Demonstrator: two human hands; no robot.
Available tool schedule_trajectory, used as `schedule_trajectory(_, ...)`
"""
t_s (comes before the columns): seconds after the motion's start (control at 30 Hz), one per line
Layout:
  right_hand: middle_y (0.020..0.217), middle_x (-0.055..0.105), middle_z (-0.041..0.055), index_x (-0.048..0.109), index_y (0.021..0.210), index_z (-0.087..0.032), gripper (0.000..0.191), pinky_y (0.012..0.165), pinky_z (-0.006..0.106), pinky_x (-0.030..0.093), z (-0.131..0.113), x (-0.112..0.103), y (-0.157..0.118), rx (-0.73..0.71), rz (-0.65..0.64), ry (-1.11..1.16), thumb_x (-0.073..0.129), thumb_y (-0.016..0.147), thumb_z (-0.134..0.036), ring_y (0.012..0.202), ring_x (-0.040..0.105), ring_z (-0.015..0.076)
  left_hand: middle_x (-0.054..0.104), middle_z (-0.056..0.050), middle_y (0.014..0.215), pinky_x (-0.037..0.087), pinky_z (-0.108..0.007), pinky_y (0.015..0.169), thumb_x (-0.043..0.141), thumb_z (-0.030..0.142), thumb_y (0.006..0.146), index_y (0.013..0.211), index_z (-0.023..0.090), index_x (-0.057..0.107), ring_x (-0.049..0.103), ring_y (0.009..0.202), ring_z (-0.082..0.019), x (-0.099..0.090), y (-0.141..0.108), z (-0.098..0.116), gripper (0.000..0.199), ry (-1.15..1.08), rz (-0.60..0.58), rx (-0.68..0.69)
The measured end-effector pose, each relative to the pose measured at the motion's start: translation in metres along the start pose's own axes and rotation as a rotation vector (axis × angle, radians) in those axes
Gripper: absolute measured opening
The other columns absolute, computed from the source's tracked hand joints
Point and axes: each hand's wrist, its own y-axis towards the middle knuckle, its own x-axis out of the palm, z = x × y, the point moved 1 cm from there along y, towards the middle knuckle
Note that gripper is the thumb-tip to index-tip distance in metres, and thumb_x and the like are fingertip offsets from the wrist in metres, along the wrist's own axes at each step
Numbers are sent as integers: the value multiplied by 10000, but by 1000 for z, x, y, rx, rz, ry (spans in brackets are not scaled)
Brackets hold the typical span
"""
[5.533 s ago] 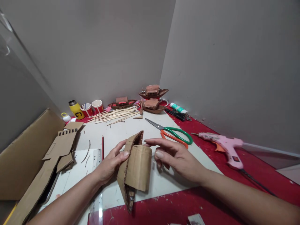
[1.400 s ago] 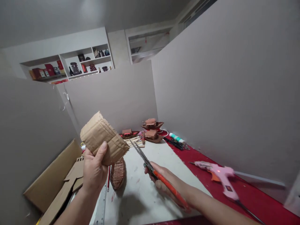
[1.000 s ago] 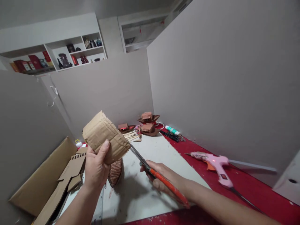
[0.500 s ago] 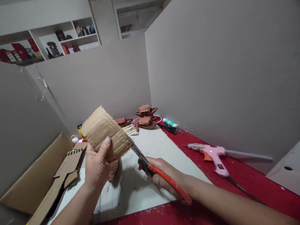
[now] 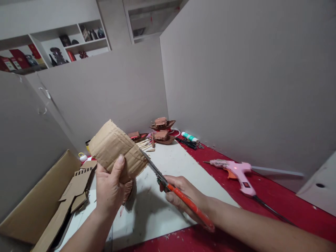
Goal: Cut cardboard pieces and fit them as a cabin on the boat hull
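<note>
A creased brown cardboard piece (image 5: 115,147) is pinched in my left hand (image 5: 111,182), its thumb lying across the front. My right hand (image 5: 183,196) is wrapped round scissors with orange-red handles (image 5: 189,206). The scissor blades meet the right edge of the cardboard; how far they are apart is hard to tell. Under the cardboard, partly hidden, a brown ridged object (image 5: 128,191) lies on the white sheet (image 5: 168,164).
Brown model boats (image 5: 163,137) and thin sticks (image 5: 145,144) lie at the back. A pink glue gun (image 5: 240,171) rests on the red surface (image 5: 273,185) at right. Cut cardboard (image 5: 75,185) lies at left. Near the wall are a white-green tube (image 5: 190,137) and black tools (image 5: 186,142).
The view has shifted slightly. The scissors have tilted a little in my right hand, and their blades still meet the cardboard edge. My left hand keeps its grip.
</note>
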Motion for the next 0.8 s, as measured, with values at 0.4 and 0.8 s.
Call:
schedule_trajectory(0.4,578,286,-82,379,671,-205,468,432,215,226,-3,2,-2,42,40,76,617,834,-574,500,241,64,755,-37,1075,599,-377,854,811,252,726,1206,290,629,717,983,-238,2,0,0,515,4,29,-15)
schedule_trajectory(0.8,592,359,-67,425,706,-197,500,479,230,273,3,-3,0,38,37,-169,579,807,-662,535,289,87,763,-41,1048,606,-268,782,826,161,674,1126,216,693,722,891,-196,-7,16,10,474,71,-23,-15)
